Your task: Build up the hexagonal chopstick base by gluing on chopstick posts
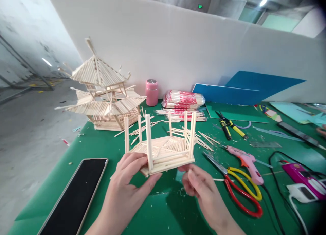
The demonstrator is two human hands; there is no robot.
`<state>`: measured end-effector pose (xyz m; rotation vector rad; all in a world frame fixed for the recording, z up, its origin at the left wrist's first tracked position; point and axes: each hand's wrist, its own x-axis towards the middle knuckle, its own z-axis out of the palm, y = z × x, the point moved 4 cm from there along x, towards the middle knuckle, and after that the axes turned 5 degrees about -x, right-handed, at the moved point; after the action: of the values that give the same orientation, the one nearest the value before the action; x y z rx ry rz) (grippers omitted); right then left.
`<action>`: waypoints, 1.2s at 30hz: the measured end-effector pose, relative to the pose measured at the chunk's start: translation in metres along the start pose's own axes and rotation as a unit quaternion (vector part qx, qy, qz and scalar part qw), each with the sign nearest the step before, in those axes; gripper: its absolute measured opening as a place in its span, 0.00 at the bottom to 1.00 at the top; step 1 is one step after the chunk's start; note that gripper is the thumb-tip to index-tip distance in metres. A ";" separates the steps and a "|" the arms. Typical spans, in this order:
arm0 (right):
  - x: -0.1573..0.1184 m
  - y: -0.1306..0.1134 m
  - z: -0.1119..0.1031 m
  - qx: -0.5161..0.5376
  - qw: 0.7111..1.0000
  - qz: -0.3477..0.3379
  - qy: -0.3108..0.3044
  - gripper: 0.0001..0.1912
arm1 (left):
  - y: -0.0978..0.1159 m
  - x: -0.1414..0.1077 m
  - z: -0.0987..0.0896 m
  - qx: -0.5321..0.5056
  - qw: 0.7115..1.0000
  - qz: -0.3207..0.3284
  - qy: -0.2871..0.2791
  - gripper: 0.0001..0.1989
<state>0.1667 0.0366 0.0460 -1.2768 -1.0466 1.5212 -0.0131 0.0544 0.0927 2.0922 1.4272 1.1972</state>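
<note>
My left hand (129, 185) grips the near left corner of a small wooden-stick frame (168, 162), thumb below the base and fingers on its upper side. The frame has a flat base of pale sticks with several upright posts, and is held tilted above the table. My right hand (201, 191) is just below the base's near right corner, thumb and fingers pressed together; what they hold, if anything, is hidden. Right of that hand lie scissors (231, 175) with red and yellow handles and a pink glue gun (246, 160).
A stick pagoda model (102, 102) stands at the back left. A phone (76, 194) lies left on the green table. Behind are loose sticks (206, 140), bagged stick bundles (182, 99), a pink flask (152, 94) and pliers (229, 124). Cables run along the right; another person's hand (322, 130) shows there.
</note>
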 end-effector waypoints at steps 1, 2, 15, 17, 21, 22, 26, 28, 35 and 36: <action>0.003 -0.001 0.006 0.045 0.998 0.024 -0.027 0.18 | -0.001 0.000 0.000 -0.001 1.000 0.002 -0.001 0.08; 0.006 -0.002 0.012 0.083 0.994 0.049 -0.043 0.20 | -0.001 0.001 0.000 -0.002 1.000 0.003 -0.004 0.09; 0.004 0.007 0.023 0.213 0.967 0.138 0.019 0.17 | 0.007 0.011 -0.001 -0.097 0.990 -0.097 -0.043 0.07; 0.004 0.010 0.022 0.220 0.965 0.139 0.021 0.15 | 0.008 0.015 0.002 -0.103 0.985 -0.125 -0.059 0.09; 0.004 0.015 0.018 0.216 0.965 0.145 0.023 0.13 | 0.009 0.018 0.003 -0.114 0.983 -0.135 -0.059 0.11; 0.004 0.016 0.017 0.214 0.965 0.150 0.023 0.13 | 0.009 0.017 0.004 -0.118 0.982 -0.137 -0.060 0.11; 0.004 0.019 0.016 0.225 0.959 0.171 0.017 0.13 | 0.008 0.016 0.004 -0.128 0.979 -0.147 -0.057 0.12; 0.003 0.019 0.015 0.236 0.956 0.172 0.014 0.12 | 0.008 0.016 0.005 -0.126 0.979 -0.151 -0.059 0.11; 0.001 0.014 0.018 0.246 0.958 0.148 0.025 0.13 | 0.006 0.017 0.007 -0.116 0.982 -0.135 -0.066 0.11; 0.001 0.013 0.019 0.245 0.958 0.144 0.024 0.13 | 0.005 0.016 0.007 -0.113 0.983 -0.131 -0.066 0.11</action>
<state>0.1460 0.0329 0.0360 -1.1311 -0.4142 1.8146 -0.0026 0.0673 0.0987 1.7349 1.3845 1.0428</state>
